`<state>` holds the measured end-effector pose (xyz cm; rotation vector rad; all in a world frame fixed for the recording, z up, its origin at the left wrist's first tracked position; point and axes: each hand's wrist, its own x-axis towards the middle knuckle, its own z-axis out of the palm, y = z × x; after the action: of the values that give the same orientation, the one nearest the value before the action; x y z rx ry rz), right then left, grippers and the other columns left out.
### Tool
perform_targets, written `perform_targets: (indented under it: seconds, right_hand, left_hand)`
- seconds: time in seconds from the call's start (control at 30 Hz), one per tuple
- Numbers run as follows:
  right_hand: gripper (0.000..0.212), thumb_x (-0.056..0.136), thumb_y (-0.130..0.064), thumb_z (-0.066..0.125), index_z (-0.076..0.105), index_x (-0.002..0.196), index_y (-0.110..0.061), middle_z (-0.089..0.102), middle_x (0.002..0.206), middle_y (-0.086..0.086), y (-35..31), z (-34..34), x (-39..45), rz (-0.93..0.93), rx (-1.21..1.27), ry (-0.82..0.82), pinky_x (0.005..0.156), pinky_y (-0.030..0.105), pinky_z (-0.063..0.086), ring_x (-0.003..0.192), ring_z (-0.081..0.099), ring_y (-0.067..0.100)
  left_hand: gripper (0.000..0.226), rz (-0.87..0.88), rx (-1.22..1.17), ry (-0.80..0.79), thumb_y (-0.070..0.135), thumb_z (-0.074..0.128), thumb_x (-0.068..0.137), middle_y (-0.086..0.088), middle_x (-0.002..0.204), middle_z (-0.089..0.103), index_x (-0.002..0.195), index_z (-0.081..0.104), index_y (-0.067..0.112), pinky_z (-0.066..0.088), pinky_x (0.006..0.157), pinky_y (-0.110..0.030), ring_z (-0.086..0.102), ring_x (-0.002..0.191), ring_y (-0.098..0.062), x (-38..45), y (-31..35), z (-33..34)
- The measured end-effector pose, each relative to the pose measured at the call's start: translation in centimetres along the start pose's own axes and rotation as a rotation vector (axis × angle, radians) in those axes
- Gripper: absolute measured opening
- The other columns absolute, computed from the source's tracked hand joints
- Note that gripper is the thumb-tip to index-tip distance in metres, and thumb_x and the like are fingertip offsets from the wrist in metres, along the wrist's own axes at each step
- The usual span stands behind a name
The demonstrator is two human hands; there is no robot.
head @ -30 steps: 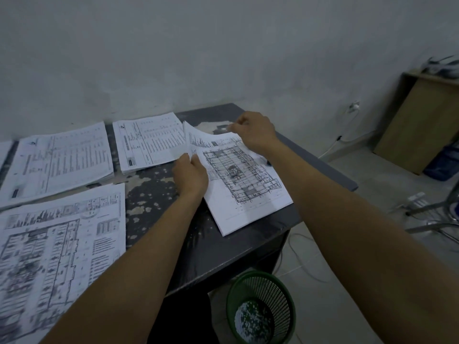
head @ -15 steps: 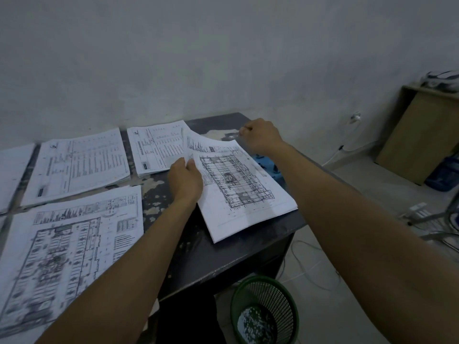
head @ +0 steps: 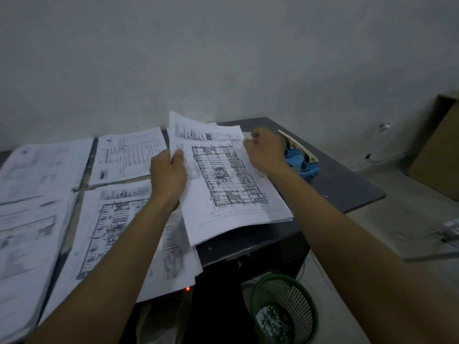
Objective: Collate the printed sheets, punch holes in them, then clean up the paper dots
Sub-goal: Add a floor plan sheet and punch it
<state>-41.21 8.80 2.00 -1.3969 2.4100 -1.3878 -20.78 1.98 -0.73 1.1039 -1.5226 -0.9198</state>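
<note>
The stack of sheets you hold is white, its top page printed with a dense floor-plan drawing under a strip of small charts. It sits raised and tilted over the right part of the dark table, its lower edges fanned slightly apart. Your left hand grips the stack's left edge, thumb curled over the top page. Your right hand is at the upper right corner with fingers curled; motion blur there means you cannot tell whether it pinches the paper. Just beyond that hand, a blue hole punch rests on the table, partly hidden by your wrist. Other printed piles lie flat to the left, the far-left ones smeared and cut off by the frame. Below the table edge, a green mesh bin holds white paper dots.
</note>
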Motion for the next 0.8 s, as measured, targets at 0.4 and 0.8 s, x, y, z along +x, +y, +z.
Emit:
perform_targets:
  seconds: [0.4, 0.8]
  right_hand:
    - [0.026, 0.081, -0.016, 0.081, 0.071, 0.096, 0.003, 0.073, 0.103, 0.020, -6.4, 6.1, -8.2, 0.193, 0.369, -0.514, 0.067, 0.032, 0.062, 0.072, 0.073, 0.016]
    - [0.048, 0.089, -0.026, 0.063, 0.048, 0.132, -0.008, 0.051, 0.134, 0.015, -8.7, 11.3, -13.3, -0.018, -0.213, -0.395, 0.097, 0.035, 0.044, 0.125, 0.045, 0.032]
  left_hand:
    - [0.038, 0.036, 0.381, -0.060, 0.031, 0.047, 0.103, -0.018, 0.078, 0.055, 0.074, 0.049, 0.007, 0.035, 0.063, -0.031, 0.052, 0.070, -0.021, -1.2, -3.2, -14.7]
    - [0.029, 0.098, 0.880, 0.112, 0.030, 0.046, 0.103, -0.015, 0.088, 0.066, 0.095, 0.058, 0.005, 0.034, 0.058, -0.031, 0.063, 0.078, -0.033, -4.4, -8.8, -15.4]
